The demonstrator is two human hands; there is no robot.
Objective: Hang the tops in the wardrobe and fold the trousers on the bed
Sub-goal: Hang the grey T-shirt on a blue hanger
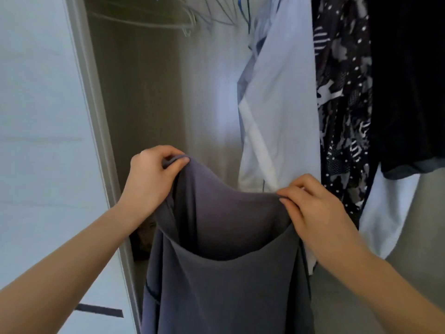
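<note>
Grey top held up at lower centre of the frame, left hand pinching its upper edge, right hand gripping the opposite edge, open wardrobe behind, pale blue shirt and patterned dark garment hanging upper right, empty hangers along the top.

Two hands, one grey garment, three hung garments

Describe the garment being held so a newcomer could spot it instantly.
In front of the open wardrobe, low in the middle, hangs a grey top, pinched at its upper edge by the left hand and right hand. It alone is plain dark grey and off the rail.
</note>
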